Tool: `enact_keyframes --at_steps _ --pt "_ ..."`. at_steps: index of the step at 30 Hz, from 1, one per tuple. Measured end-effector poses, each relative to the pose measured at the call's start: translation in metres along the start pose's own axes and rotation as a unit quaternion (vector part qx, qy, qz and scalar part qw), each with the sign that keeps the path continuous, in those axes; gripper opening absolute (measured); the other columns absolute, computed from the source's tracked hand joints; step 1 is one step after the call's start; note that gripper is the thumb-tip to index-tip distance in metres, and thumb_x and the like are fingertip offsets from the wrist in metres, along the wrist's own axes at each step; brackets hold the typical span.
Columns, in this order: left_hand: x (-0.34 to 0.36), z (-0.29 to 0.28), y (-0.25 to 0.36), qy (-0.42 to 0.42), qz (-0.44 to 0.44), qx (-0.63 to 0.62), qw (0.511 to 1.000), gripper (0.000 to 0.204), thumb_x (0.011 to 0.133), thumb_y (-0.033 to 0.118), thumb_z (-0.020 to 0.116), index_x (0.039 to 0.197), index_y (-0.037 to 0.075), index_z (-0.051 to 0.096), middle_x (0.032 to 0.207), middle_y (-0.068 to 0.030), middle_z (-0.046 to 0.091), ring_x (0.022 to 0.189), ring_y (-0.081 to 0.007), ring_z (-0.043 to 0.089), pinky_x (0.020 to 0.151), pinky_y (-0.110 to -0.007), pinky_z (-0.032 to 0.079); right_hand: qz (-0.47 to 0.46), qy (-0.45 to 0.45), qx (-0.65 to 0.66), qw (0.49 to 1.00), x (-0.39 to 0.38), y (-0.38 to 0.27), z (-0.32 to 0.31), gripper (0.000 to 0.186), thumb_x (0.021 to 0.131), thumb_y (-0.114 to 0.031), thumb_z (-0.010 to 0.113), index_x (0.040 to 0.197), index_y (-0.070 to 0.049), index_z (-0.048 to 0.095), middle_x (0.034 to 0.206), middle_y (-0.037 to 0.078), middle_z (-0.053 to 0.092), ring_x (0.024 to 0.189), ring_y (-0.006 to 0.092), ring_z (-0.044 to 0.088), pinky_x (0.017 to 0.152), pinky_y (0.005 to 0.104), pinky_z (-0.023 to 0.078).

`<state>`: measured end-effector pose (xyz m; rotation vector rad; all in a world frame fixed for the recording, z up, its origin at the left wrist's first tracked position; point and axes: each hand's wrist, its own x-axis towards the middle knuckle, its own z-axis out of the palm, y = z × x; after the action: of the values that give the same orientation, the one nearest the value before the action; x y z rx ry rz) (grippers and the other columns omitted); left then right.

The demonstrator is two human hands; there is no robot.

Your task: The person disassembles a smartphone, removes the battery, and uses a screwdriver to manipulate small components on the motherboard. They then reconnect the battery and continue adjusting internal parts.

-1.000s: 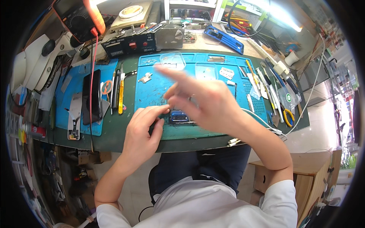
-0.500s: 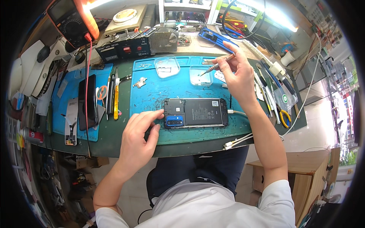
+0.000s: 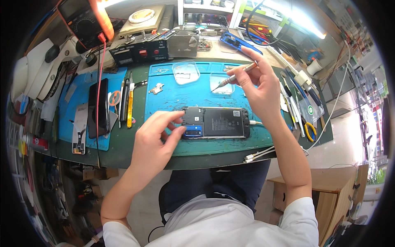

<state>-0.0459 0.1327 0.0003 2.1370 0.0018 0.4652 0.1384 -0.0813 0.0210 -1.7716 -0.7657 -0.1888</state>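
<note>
An opened phone (image 3: 222,122), with a black battery and blue camera housing, lies on the blue silicone mat (image 3: 164,96), a white cable in its right end. My left hand (image 3: 158,140) is at the phone's left end, fingers curved and apart. My right hand (image 3: 263,90) grips a silver screwdriver (image 3: 230,79), its tip pointing down-left over a small clear lidded box (image 3: 222,91). A second clear box (image 3: 185,76) and a small metal part (image 3: 156,88) lie farther back on the mat.
Left, a black phone (image 3: 96,107), tools and a multimeter (image 3: 82,22). Behind, a dark powered box (image 3: 140,51) and blue tool (image 3: 230,40). Right, pliers (image 3: 309,127), assorted tools and loose cables (image 3: 255,155). A wooden cabinet (image 3: 312,189) stands lower right.
My right hand has moved from the middle to the back right, where the screwdriver now shows, uncovering the phone. My left hand has edged onto the phone's left end.
</note>
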Motion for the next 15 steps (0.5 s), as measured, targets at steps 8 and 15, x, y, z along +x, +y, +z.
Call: enact_keyframes --at_steps 8,15 --pt "0.02 0.019 0.0 0.028 0.061 0.056 0.996 0.017 0.091 0.003 0.082 0.108 0.002 0.078 0.098 -0.0089 0.075 0.079 -0.0168 0.071 0.065 -0.03 0.055 -0.037 -0.092 0.0 0.995 -0.02 -0.045 0.019 0.054 0.103 -0.011 0.073 0.152 -0.002 0.053 0.099 0.009 0.081 0.09 0.0139 0.079 0.081 0.0277 0.06" --pt "0.025 0.014 0.0 0.041 0.05 0.03 0.997 0.008 0.09 0.004 0.083 0.094 0.0 0.076 0.085 -0.0088 0.073 0.074 -0.0189 0.071 0.059 -0.031 0.054 -0.102 -0.063 -0.002 0.993 -0.019 -0.038 0.024 0.053 0.099 -0.013 0.077 0.148 -0.005 0.057 0.095 0.008 0.08 0.084 0.0175 0.081 0.071 0.0298 0.062"
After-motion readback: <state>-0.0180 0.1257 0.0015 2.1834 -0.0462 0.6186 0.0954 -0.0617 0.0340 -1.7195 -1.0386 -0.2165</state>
